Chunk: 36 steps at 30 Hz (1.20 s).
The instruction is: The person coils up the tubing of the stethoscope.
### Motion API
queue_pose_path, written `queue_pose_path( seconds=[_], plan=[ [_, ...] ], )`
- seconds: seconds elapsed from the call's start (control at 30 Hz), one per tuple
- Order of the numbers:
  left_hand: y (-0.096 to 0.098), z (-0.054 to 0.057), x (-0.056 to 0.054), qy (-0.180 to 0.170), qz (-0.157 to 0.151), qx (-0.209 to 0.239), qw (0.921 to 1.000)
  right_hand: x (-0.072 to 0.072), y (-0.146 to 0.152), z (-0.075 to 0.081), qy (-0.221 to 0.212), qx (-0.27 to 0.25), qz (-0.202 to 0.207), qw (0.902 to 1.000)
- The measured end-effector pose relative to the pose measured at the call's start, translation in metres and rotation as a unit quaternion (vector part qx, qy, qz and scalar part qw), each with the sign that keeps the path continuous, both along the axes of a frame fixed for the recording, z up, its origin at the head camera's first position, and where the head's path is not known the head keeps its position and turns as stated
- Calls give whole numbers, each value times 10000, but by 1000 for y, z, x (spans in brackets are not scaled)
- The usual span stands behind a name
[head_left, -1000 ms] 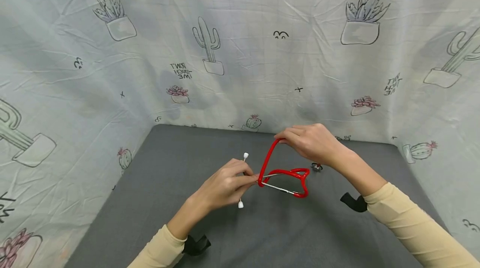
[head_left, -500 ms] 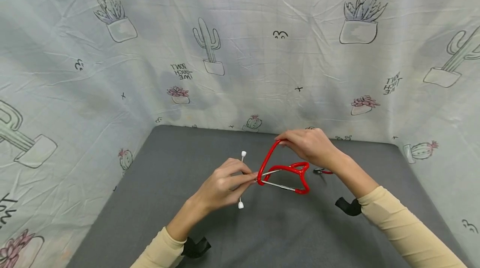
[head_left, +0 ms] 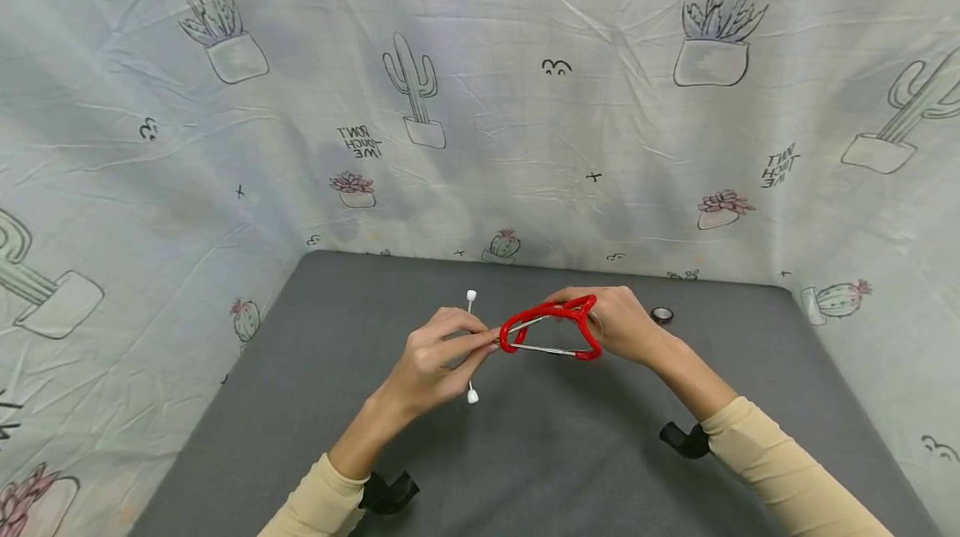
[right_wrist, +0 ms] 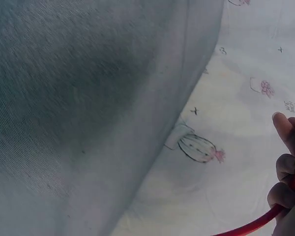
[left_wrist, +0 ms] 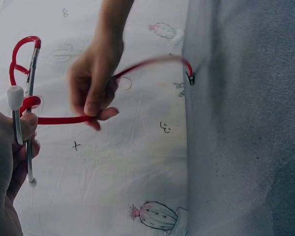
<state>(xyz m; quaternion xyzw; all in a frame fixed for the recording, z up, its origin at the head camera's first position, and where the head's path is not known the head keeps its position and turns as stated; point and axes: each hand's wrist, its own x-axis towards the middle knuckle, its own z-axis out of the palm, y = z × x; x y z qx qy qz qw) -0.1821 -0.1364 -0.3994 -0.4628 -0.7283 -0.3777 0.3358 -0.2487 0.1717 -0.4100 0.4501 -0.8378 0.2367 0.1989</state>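
A stethoscope with red tubing [head_left: 583, 317] is held between both hands above the grey table. My left hand [head_left: 429, 360] pinches its metal ear tubes [head_left: 551, 350] near the headset end. White ear tips [head_left: 471, 296] stick out above and below those fingers. A bend of red tube wraps around the metal tubes right beside the fingertips. My right hand [head_left: 621, 324], partly behind the tubing in the head view, grips the red tube; its curled fingers show in the right wrist view. Beyond that hand, the tube runs to the chest piece [left_wrist: 191, 78], which hangs near the table edge in the left wrist view.
The grey tabletop [head_left: 337, 412] spreads beneath both hands. A pale cloth [head_left: 480, 128] printed with cacti hangs behind and on both sides. Black straps [head_left: 684, 442] stick out at both wrists.
My right hand has come down and slightly left with the tube, now behind the red fork. The chest piece has shifted right and up in view. My left hand has drifted slightly left and up.
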Motion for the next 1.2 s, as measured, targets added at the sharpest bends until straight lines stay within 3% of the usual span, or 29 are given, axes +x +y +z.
queue_pose_path(
  seconds=[0.17,0.4,0.6,0.8,1.2],
  plan=[
    [0,-1,-2,-151,184,126,9996,8,-3,-13,15,49,-203,9998],
    [0,-2,-3,-444,473,413,9970,19,-11,-26,-88,-275,105,9995],
    [-1,-3,-11,-609,753,771,9923,29,-22,-29,144,-441,306,9985],
    [-4,-6,-15,-1000,1097,803,9857,38,-30,-30,261,-441,365,9980],
    [-9,-12,-20,-1469,1382,717,9768,59,-43,-27,7,-317,309,9990]
  ],
)
